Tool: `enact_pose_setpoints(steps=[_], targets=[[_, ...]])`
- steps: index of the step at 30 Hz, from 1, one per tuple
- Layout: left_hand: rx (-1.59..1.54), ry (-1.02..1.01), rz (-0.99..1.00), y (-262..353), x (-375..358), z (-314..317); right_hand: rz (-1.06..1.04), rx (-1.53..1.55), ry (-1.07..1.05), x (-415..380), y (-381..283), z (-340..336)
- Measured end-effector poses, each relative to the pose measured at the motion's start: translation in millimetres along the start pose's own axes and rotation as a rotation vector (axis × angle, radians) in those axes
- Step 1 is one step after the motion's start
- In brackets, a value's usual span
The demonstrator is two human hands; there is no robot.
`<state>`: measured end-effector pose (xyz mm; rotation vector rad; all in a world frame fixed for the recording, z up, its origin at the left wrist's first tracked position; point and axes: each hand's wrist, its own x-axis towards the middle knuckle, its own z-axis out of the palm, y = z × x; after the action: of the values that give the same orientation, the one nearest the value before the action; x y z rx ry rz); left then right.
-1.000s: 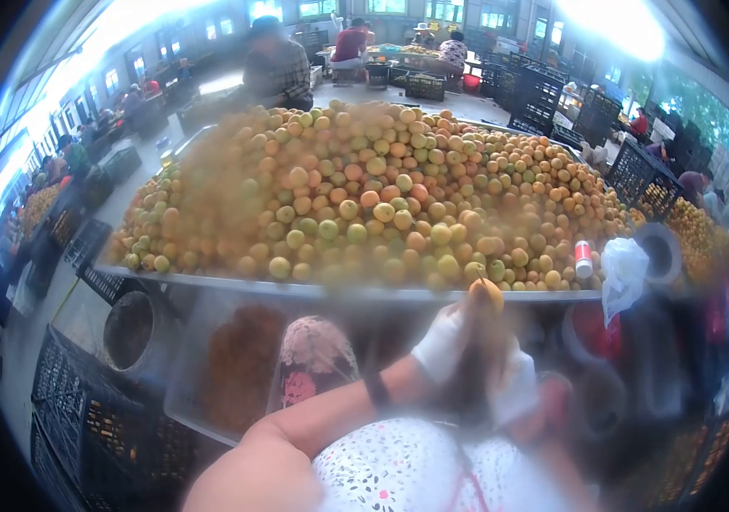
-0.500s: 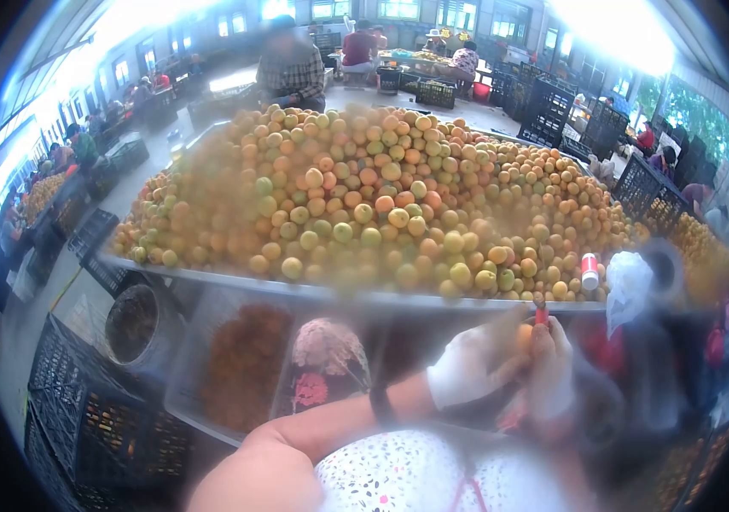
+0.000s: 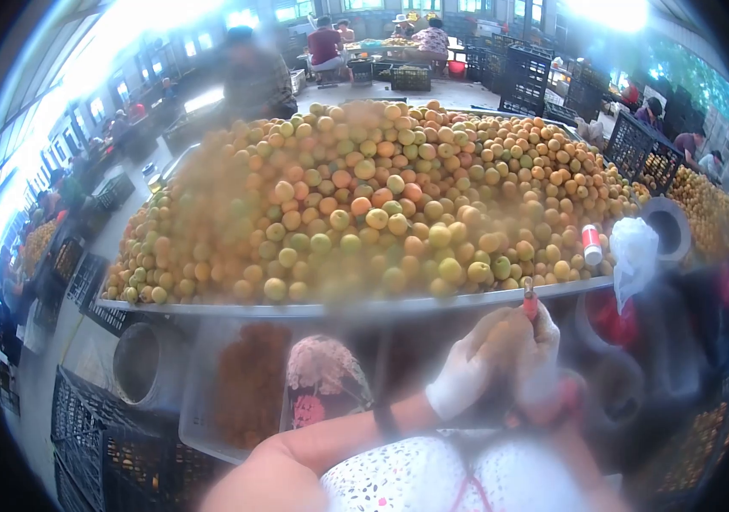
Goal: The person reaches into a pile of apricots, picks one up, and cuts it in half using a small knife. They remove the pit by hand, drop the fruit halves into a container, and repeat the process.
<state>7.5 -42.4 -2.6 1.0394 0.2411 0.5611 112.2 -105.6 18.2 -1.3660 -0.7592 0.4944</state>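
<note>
My left hand (image 3: 465, 369), in a white glove, curls around a blurred orange fruit (image 3: 501, 334) close to the front rim of the fruit table. Pressed up against it, my gloved right hand (image 3: 543, 346) is closed on a small red-handled tool (image 3: 530, 304) whose short metal end points upward. Blur hides the exact meeting of tool and fruit. Beyond both hands rises a big heap of orange, yellow and greenish fruits (image 3: 377, 219), resembling apricots. A white bottle with a red label (image 3: 591, 245) and a crumpled clear plastic bag (image 3: 633, 256) lie at the heap's right front.
The table's metal rim (image 3: 211, 309) runs in front of me. Below it are a bin of brownish-orange pieces (image 3: 249, 375), a pink patterned cloth (image 3: 326, 363) and a round bucket (image 3: 136, 363). Black crates (image 3: 117, 427) stand lower left. A person (image 3: 253, 77) stands across the heap.
The camera view has shifted slightly. Both hands stay together at the table edge; the left fingers now cover more of the fruit, and the tool still points up.
</note>
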Motion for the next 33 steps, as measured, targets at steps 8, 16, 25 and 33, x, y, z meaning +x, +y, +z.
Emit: enact_pose_setpoints(steps=[8, 16, 25, 33], targets=[[-0.247, 0.182, -0.201, -4, 15, -8, -0.301, -0.26, -0.008, 14, 24, 1], [0.236, -0.07, -0.036, -5, 21, -13, 0.077, 0.036, 0.06, 15, 16, -2], [-0.337, 0.001, -0.101, -25, 10, -7, -0.469, -0.366, -0.045, 6, 7, -3], [-0.295, 0.053, -0.318, 13, 5, -16, -0.322, 0.236, 0.146, 10, 16, -25]])
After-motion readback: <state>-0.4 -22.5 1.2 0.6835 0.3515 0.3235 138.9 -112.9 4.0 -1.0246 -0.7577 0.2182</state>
